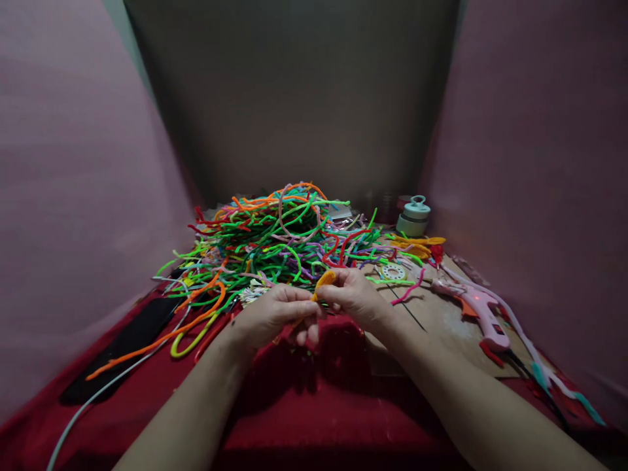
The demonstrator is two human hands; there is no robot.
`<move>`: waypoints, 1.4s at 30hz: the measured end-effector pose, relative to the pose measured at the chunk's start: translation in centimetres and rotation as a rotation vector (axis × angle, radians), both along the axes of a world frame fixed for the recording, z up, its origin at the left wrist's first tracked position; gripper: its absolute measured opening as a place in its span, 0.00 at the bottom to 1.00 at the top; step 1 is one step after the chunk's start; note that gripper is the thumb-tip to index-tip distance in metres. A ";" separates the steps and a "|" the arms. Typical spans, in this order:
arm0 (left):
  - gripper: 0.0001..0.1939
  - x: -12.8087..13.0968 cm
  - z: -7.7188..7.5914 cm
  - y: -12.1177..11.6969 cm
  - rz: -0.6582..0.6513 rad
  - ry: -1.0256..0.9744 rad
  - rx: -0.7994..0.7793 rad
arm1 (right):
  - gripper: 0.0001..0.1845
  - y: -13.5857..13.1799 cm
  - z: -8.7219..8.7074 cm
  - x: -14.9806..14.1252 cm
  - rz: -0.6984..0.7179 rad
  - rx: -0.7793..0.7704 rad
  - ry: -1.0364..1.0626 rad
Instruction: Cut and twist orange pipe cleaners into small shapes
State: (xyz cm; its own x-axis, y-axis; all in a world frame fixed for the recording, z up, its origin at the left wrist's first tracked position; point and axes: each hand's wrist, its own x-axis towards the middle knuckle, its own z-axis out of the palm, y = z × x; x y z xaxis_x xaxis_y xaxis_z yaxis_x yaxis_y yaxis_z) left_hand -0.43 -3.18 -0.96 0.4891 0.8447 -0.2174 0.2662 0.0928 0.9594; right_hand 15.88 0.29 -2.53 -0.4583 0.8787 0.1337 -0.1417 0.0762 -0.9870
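Between my two hands is a yellow-orange pipe cleaner point(326, 280) bent into a small loop. My left hand point(283, 313) pinches its lower end with thumb and forefinger, the other fingers curled below. From the other side, my right hand point(351, 294) grips the loop, its fingers closed round it. Part of the pipe cleaner is hidden by the fingers. Just behind my hands lies a big tangled heap of pipe cleaners point(265, 229) in green, orange, red, purple and pink. A bunch of thin white-tipped stems point(252, 292) lies beside my left hand.
A pink glue gun point(483, 311) with a lit red light lies on a cardboard sheet point(436, 333) at the right. Behind it stand a mint-lidded jar point(415, 216) and a tape roll point(394, 272). A black phone-like slab point(122, 350) and a white cable point(98, 396) lie left on red cloth point(314, 425).
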 end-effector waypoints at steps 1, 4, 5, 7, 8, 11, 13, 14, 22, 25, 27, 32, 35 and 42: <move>0.14 0.3 -0.1 0.0 0.049 0.123 0.151 | 0.02 0.0 -0.1 -0.2 -0.065 -0.002 -0.001; 0.13 1.6 -1.1 0.2 0.291 0.627 0.748 | 0.04 0.0 -0.7 -1.0 -0.227 -0.111 0.081; 0.12 2.0 -1.5 0.2 0.352 0.785 0.918 | 0.06 0.0 -0.9 -1.2 -0.244 -0.185 0.146; 0.12 2.7 -2.2 0.1 0.392 1.019 1.140 | 0.09 0.1 -1.2 -1.5 -0.261 -0.308 0.256; 0.13 2.8 -2.5 0.1 0.381 1.087 1.196 | 0.09 0.1 -1.3 -1.6 -0.264 -0.344 0.291; 0.14 2.8 -3.0 0.2 0.366 1.112 1.196 | 0.08 0.2 -1.6 -1.5 -0.265 -0.330 0.301; 0.14 2.6 -3.1 0.3 0.378 1.000 1.098 | 0.07 0.3 -1.6 -1.3 -0.273 -0.249 0.258; 0.14 2.5 -3.1 0.3 0.388 0.918 1.038 | 0.06 0.3 -1.5 -1.2 -0.282 -0.191 0.228; 0.11 2.7 -2.3 0.2 0.442 0.368 0.630 | 0.05 0.5 -1.4 -0.8 -0.271 0.191 0.037; 0.11 3.1 -2.3 0.1 0.415 0.315 0.490 | 0.05 0.4 -1.7 -0.8 -0.380 0.389 -0.124; 0.12 3.1 -2.4 0.1 0.370 0.276 0.351 | 0.07 0.3 -1.8 -0.7 -0.443 0.513 -0.230; 0.14 2.3 -1.5 0.2 0.277 0.217 0.160 | 0.06 0.5 -1.4 -0.7 -0.399 0.440 -0.210; 0.15 1.8 -1.0 0.3 0.278 0.205 0.163 | 0.06 0.7 -1.0 -0.7 -0.333 0.259 -0.053; 0.15 1.6 -1.4 0.3 0.241 0.270 0.258 | 0.12 1.0 -0.6 -0.6 -0.273 0.052 0.098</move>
State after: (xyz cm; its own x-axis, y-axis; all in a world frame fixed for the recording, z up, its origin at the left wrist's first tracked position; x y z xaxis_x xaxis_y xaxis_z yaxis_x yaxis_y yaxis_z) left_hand 1.16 -2.85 -2.33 0.2259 0.9711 -0.0772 0.5101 -0.0504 0.8586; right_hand 15.25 1.31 -3.13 -0.1885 0.9585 0.2138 -0.2035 0.1749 -0.9633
